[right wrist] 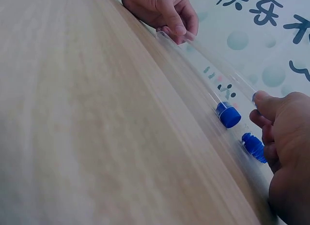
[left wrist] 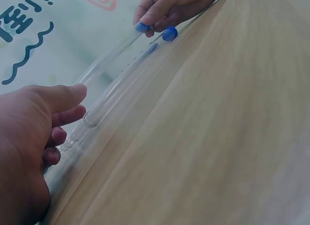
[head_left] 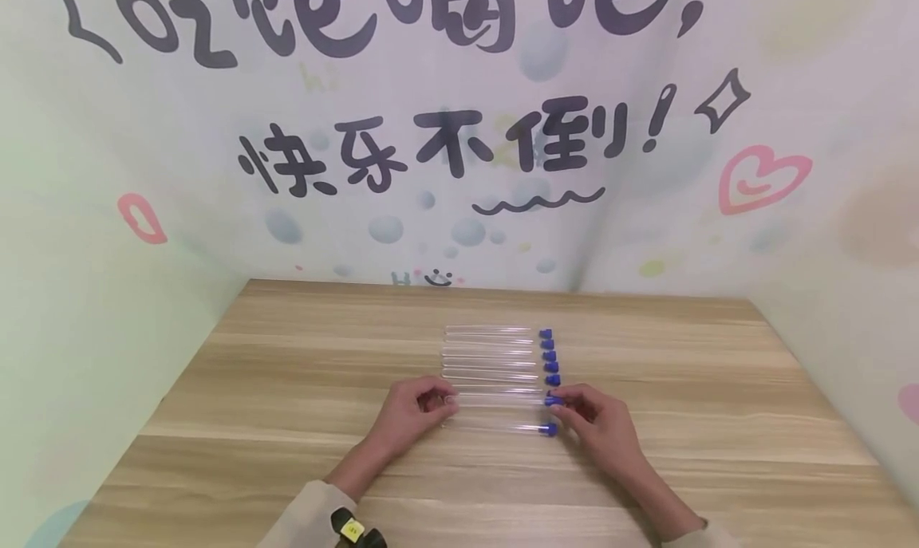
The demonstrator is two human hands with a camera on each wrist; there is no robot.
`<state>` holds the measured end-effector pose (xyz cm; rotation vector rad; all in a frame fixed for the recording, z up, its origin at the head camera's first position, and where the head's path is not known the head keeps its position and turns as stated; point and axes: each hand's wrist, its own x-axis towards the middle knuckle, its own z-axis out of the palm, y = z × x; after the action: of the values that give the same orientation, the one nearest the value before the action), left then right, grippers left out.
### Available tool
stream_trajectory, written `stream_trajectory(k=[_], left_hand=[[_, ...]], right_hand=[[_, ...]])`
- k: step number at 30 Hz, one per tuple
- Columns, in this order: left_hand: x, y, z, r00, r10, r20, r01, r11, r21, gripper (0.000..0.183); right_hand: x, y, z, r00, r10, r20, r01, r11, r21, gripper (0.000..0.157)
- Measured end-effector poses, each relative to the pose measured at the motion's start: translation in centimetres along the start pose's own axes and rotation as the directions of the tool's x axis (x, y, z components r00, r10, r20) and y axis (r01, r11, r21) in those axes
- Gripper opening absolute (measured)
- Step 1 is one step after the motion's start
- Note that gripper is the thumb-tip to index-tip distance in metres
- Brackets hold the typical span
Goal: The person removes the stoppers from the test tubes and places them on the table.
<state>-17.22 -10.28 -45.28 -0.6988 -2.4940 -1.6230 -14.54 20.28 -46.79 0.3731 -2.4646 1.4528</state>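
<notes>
My left hand (head_left: 411, 411) pinches the rounded end of a clear test tube (head_left: 498, 400), raised a little above the wooden table. At its other end, my right hand (head_left: 601, 430) pinches a blue cap (head_left: 552, 401) between thumb and fingers. Whether this cap is fully seated cannot be told, as the fingertips cover part of it. Nearer the person, a second tube (head_left: 491, 429) lies on the table with its blue cap (right wrist: 228, 114) on. Another loose blue cap (right wrist: 253, 147) lies beneath the right hand in the right wrist view.
Behind the hands, several clear tubes (head_left: 491, 352) lie side by side across the table (head_left: 301, 348). Several loose blue caps (head_left: 549, 356) line up by their right ends, slightly apart from them. A printed white backdrop (head_left: 402, 237) rises at the table's far edge.
</notes>
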Motion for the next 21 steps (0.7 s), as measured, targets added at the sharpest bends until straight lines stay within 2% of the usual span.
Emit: stream_trajectory(k=[4, 7, 16, 21], left_hand=[[-0.2, 1.9, -0.7, 1.0, 0.022, 0.016, -0.021, 1.0, -0.014, 0.014], [-0.3, 2.4, -0.9, 0.999, 0.043, 0.02, -0.043, 0.999, -0.032, 0.013], [-0.3, 2.1, -0.7, 0.993, 0.12, 0.005, -0.12, 0.991, -0.057, 0.012], [-0.4, 2.2, -0.8, 0.992, 0.126, 0.004, -0.126, 0.99, -0.067, 0.013]], right_hand=[[0.0, 0.1, 0.0, 1.0, 0.014, -0.016, -0.015, 0.999, -0.032, 0.016], [0.0, 0.1, -0.1, 0.999, 0.032, -0.027, -0.034, 0.998, -0.048, 0.016], [0.0, -0.1, -0.1, 0.998, 0.035, -0.043, -0.038, 0.997, -0.068, 0.017], [0.0, -0.1, 0.0, 0.999, 0.017, -0.051, -0.02, 0.998, -0.052, 0.018]])
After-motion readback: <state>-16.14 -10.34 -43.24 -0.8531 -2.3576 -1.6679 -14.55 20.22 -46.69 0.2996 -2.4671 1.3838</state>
